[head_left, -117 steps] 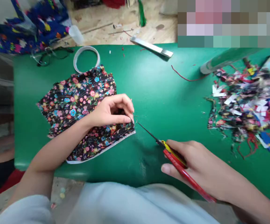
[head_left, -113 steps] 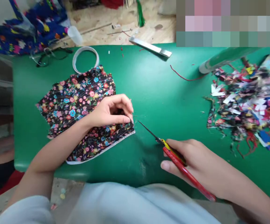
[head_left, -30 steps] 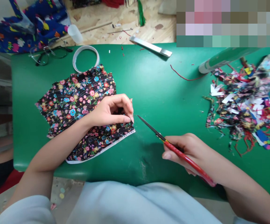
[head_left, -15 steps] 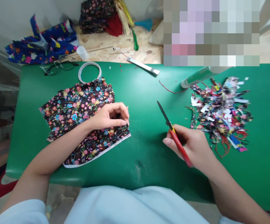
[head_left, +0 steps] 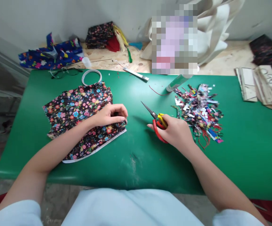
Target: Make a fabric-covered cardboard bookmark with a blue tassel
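Black floral fabric (head_left: 79, 106), with a white strip along its near edge, lies on the left half of the green table. My left hand (head_left: 111, 115) rests on its right end, fingers curled and thumb and fingertips pinching the fabric edge. A pair of scissors (head_left: 159, 125) with red and yellow handles is in my right hand (head_left: 177, 130). Its dark blades appear closed and point up and left, above the table between the fabric and a heap of scraps (head_left: 201, 113). Part of the fabric is hidden under my left forearm.
Behind the fabric are a tape roll (head_left: 92, 77) and eyeglasses (head_left: 64, 72). A snap-off knife (head_left: 136, 74) lies at the green table's (head_left: 244, 150) far edge, near a glue stick (head_left: 178, 83). Blue patterned cloth (head_left: 53, 56) and tassels (head_left: 121, 44) sit behind. Paper pieces (head_left: 260, 84) lie far right.
My right hand has turned the scissors, so both handle loops now show and the blades point further left. My left hand keeps its grip. The view has shifted to the right and upward.
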`<control>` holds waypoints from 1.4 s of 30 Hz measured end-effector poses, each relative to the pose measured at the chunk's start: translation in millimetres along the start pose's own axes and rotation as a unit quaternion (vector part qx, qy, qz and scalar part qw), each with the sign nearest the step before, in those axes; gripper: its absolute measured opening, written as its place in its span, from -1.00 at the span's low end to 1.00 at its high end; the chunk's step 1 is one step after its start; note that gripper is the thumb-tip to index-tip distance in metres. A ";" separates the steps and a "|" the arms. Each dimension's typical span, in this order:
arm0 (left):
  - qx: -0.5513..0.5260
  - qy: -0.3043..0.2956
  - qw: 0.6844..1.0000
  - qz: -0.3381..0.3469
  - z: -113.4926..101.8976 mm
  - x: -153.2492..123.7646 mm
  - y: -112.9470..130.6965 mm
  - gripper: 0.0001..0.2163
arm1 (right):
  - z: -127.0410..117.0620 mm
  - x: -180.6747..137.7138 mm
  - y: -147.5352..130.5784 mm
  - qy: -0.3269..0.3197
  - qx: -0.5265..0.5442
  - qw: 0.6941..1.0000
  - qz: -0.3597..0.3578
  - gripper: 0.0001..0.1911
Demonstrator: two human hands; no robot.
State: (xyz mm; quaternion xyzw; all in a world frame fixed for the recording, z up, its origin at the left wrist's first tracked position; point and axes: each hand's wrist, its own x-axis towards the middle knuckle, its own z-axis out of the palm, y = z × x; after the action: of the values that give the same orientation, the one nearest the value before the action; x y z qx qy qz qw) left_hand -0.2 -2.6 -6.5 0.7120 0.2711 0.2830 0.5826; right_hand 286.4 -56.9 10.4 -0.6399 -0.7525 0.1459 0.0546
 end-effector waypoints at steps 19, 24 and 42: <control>0.607 0.033 0.743 -0.279 70.1 -70.7 50.9 -0.33 | 3.1 -4.7 -13.5 0.034 -0.102 0.994 0.007 -0.58; 0.619 0.047 0.752 -0.224 66.6 -86.1 28.7 -0.46 | 2.1 -3.2 -13.5 0.025 -0.109 0.994 0.006 -0.57; 0.566 0.068 0.799 -0.195 5.9 -174.1 19.8 -0.51 | 16.5 -0.3 16.4 0.115 -0.036 0.992 -0.032 -0.47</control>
State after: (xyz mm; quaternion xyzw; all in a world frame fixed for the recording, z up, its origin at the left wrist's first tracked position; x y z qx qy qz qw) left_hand -115.5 -134.7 -3.2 0.8261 0.5546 0.0074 0.0993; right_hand 297.5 -57.4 -9.9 -0.6296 -0.7659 0.0425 0.1229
